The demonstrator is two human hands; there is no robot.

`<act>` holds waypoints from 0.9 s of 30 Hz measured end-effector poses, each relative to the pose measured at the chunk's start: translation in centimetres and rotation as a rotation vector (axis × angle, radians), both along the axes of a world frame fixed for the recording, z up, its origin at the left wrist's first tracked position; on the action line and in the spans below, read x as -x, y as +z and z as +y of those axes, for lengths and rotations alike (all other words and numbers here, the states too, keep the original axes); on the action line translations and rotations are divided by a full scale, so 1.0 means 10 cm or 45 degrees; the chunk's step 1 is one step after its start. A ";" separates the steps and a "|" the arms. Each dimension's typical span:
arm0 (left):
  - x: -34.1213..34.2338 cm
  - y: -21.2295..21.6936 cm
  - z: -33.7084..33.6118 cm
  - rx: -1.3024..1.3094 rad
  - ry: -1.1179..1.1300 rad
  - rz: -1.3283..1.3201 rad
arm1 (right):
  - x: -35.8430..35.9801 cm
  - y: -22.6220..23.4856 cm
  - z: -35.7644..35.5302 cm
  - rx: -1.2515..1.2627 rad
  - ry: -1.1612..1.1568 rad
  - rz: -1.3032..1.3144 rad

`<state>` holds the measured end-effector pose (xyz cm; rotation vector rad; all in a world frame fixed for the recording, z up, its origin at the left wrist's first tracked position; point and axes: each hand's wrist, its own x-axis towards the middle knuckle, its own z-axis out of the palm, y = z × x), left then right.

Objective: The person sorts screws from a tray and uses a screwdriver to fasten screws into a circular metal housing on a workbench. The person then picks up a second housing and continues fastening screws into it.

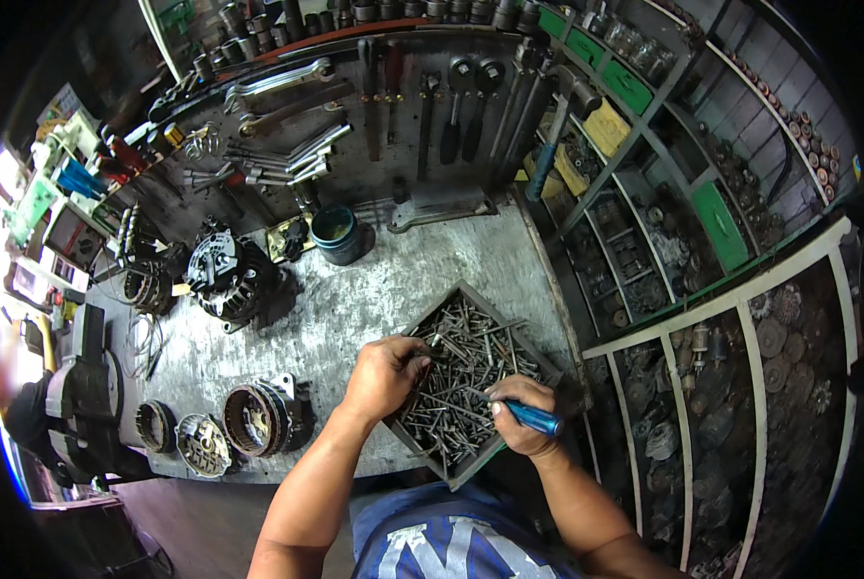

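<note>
A square tray [456, 480] full of loose bolts and screws [463, 359] sits at the bench's front edge, turned cornerwise. Over its left side, my left hand [382, 374] is closed in a pinch. A small shiny piece shows by those fingertips, too small to name. My right hand [524, 410] grips a screwdriver by its blue handle [534, 418]. The handle's end points right, and the thin shaft reaches left over the bolts.
Left on the bench stand an alternator [224, 275], a stator ring [253, 420] and a housing [203, 446]. Behind are a blue-green tin [336, 234] and wall-hung wrenches [282, 85]. Shelves of parts [707, 386] line the right. Another person's arm [27, 405] is at far left.
</note>
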<state>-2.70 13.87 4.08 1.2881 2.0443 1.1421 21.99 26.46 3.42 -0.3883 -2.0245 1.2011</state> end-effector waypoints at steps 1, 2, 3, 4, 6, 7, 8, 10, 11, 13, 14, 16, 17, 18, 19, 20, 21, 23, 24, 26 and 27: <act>0.03 0.01 -0.02 0.018 0.017 -0.046 | 0.00 -0.01 0.00 -0.005 -0.003 -0.002; 0.04 0.02 -0.02 0.023 -0.007 -0.045 | -0.01 -0.01 0.00 -0.009 -0.004 -0.002; 0.06 0.04 -0.01 0.033 -0.016 -0.048 | -0.01 -0.01 0.00 -0.010 -0.008 -0.014; 0.07 0.05 0.00 0.044 -0.029 -0.052 | -0.01 -0.01 0.01 -0.018 -0.001 -0.009; 0.08 0.08 0.01 0.067 -0.023 -0.068 | -0.01 0.00 0.01 0.003 0.011 -0.003; 0.08 0.08 0.01 0.083 -0.017 -0.075 | -0.01 0.01 0.01 0.017 0.011 -0.003; 0.07 0.09 0.01 0.073 -0.012 -0.089 | -0.01 0.01 0.01 0.012 0.007 0.001; 0.06 0.09 0.00 0.059 0.012 -0.105 | -0.01 0.01 0.00 0.007 -0.005 0.010; 0.06 0.08 0.00 0.049 0.013 -0.114 | -0.02 0.01 0.00 0.003 -0.004 0.023; 0.06 0.07 -0.01 0.030 0.018 -0.129 | -0.02 -0.01 0.00 0.012 -0.023 0.034; 0.06 0.07 0.00 0.049 0.027 -0.133 | -0.03 -0.02 0.01 0.013 -0.021 0.058; 0.05 0.07 0.01 0.091 0.046 -0.146 | -0.03 -0.05 0.02 0.036 -0.040 0.066; 0.04 0.07 0.01 0.092 0.054 -0.130 | -0.04 -0.05 0.02 0.044 -0.037 0.069; 0.03 0.07 0.01 0.100 0.064 -0.113 | -0.03 -0.05 0.03 0.058 -0.042 0.069; 0.02 0.07 0.00 0.149 0.088 -0.110 | -0.04 -0.04 0.03 0.063 -0.031 0.094; -0.01 0.07 -0.03 0.034 0.098 -0.006 | -0.03 -0.03 0.03 0.069 -0.007 0.031; -0.03 0.06 -0.07 -0.043 0.118 0.084 | -0.03 -0.01 0.03 0.062 0.029 -0.006; -0.07 0.01 -0.15 -0.163 0.142 0.205 | -0.03 0.05 0.00 0.046 0.101 -0.084; -0.08 -0.01 -0.23 -0.206 0.149 0.238 | -0.05 0.08 -0.03 0.036 0.140 -0.123; -0.11 -0.06 -0.39 -0.278 0.169 0.286 | -0.07 0.15 -0.08 -0.009 0.265 -0.248; -0.12 -0.08 -0.46 -0.315 0.181 0.307 | -0.08 0.17 -0.11 0.000 0.293 -0.268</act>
